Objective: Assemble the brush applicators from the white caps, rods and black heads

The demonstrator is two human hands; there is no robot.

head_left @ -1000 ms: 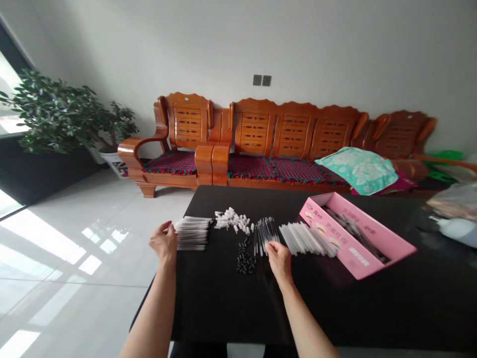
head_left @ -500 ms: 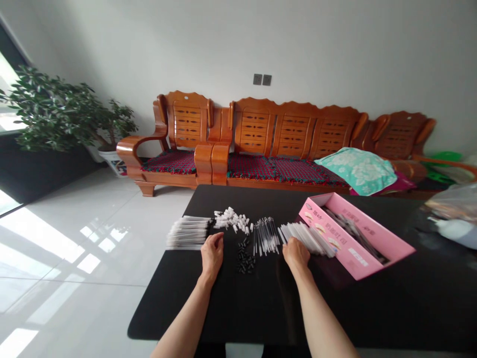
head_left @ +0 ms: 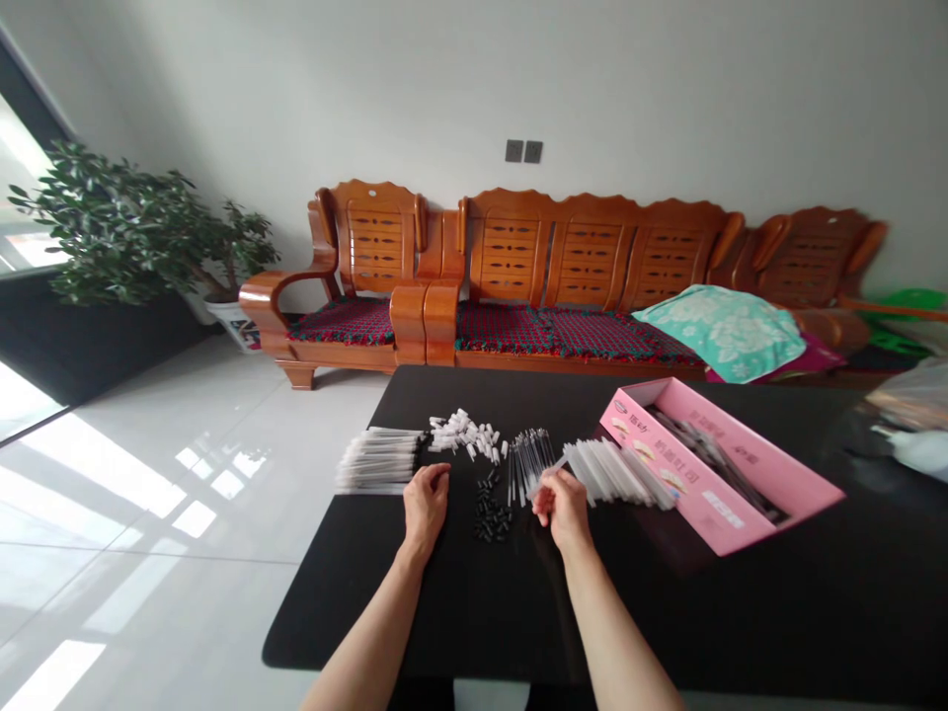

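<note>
My right hand (head_left: 565, 506) is closed on a whitish, see-through pen barrel (head_left: 546, 476), which slants above the dark pen refills (head_left: 530, 459). On the right, more pale pen barrels (head_left: 614, 472) lie side by side. My left hand (head_left: 425, 506) rests on the table with fingers curled; whatever they may hold is hidden. Beside it at the left is a stack of pale pens with dark ends (head_left: 377, 460). Small white cylindrical pieces (head_left: 465, 433) are heaped behind, and a pile of small black plugs (head_left: 490, 513) lies between my hands.
A pink box (head_left: 711, 474) with dark slender items inside stands at the right of the black table (head_left: 474, 612). Plastic bags (head_left: 914, 425) lie at the far right. Beyond the table is a wooden sofa (head_left: 578, 257); a potted plant (head_left: 140, 227) stands at the left.
My right hand has moved left from the barrel row to the refills, taking a barrel along. The left hand stays nearly where it was; the view has shifted slightly.
</note>
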